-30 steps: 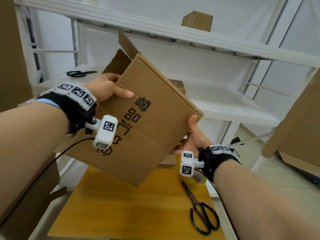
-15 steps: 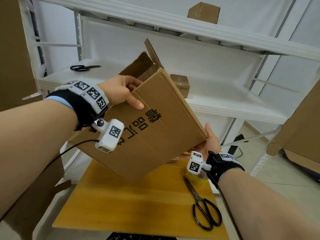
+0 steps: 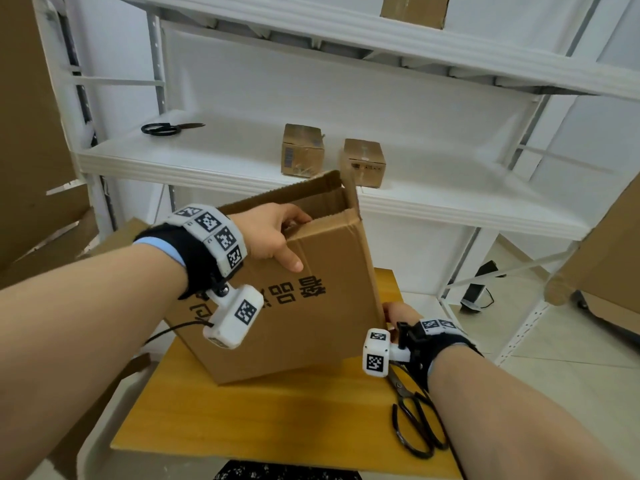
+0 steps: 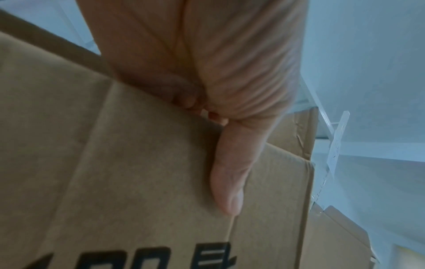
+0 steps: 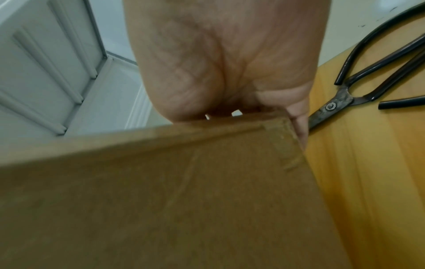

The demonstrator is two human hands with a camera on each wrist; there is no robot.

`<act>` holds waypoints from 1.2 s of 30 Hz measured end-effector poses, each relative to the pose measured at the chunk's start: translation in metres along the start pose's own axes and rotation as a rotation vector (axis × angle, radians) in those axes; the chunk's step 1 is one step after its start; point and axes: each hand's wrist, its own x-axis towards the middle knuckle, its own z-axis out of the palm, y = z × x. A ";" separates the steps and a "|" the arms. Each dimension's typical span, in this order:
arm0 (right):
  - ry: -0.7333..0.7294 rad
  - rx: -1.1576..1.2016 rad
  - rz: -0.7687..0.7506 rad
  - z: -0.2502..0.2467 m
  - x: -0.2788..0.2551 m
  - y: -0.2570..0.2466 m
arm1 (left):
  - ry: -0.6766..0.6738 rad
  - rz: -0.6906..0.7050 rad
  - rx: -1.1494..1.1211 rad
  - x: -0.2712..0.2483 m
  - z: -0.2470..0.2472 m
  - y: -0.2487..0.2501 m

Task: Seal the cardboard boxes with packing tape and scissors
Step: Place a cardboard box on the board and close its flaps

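A brown cardboard box (image 3: 311, 323) with black printed characters stands slightly tilted on the yellow wooden table (image 3: 277, 420), its top flaps open. My left hand (image 3: 273, 233) grips the box's top edge, thumb (image 4: 230, 172) flat on the printed face (image 4: 138, 172) and fingers curled over the rim. My right hand (image 3: 398, 313) holds the lower right corner of the box (image 5: 161, 200), its fingers hidden behind the cardboard. Black-handled scissors (image 3: 415, 420) lie on the table under my right forearm, also seen as scissors (image 5: 340, 102) in the right wrist view. No tape roll is in view.
A white shelf (image 3: 207, 161) behind the table carries two small sealed boxes (image 3: 303, 150) (image 3: 363, 162) and a second pair of scissors (image 3: 166, 128). Another box (image 3: 414, 8) sits on the top shelf. Large cardboard sheets stand at the far left and right.
The box has come down from mid-air onto the table and turned so its open top faces up. Both hands moved down with it, keeping their hold.
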 end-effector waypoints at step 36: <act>0.125 0.241 -0.406 -0.070 -0.046 -0.083 | -0.169 0.016 0.561 0.026 0.078 -0.006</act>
